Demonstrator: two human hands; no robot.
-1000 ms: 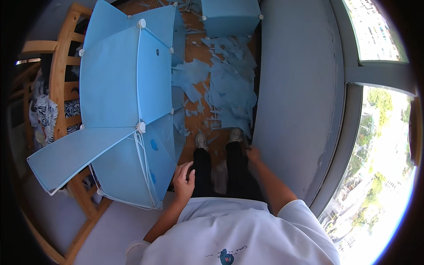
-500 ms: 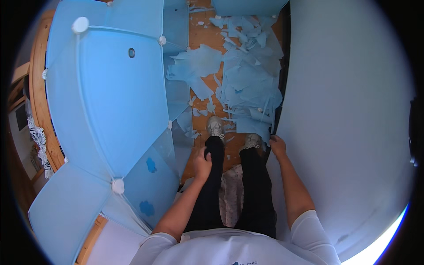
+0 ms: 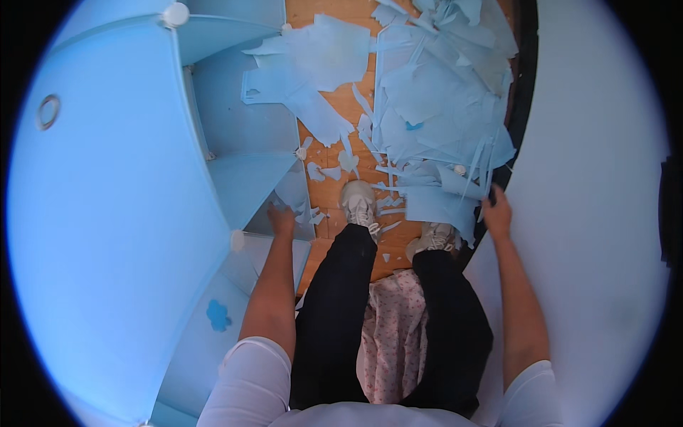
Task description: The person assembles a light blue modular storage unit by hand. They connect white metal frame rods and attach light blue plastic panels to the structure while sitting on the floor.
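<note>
My left hand (image 3: 282,219) reaches down at the lower compartment of the blue plastic cabinet (image 3: 107,156), fingers apart, with no object visible in it. Its fingertips are close to a thin plastic panel (image 3: 290,186). On the other side, my right hand (image 3: 498,212) is by the dark strip at the wall's foot, thumb and forefinger apart. It is beside the right edge of a heap of broken pale blue plastic sheets (image 3: 434,99); whether it touches them I cannot tell. A ridged blue piece (image 3: 437,206) lies at the near end of the heap, by my right shoe.
Shards and a larger torn sheet (image 3: 331,53) litter the wooden floor (image 3: 334,206). A pale wall or panel (image 3: 590,178) rises on the right. Patterned pink cloth (image 3: 395,334) hangs between my legs. White round connectors (image 3: 176,14) join the cabinet panels.
The view has moved lower and closer to the floor. My left hand has left my knee and moved out to the cabinet's lower compartment. My right hand remains by the heap's right edge.
</note>
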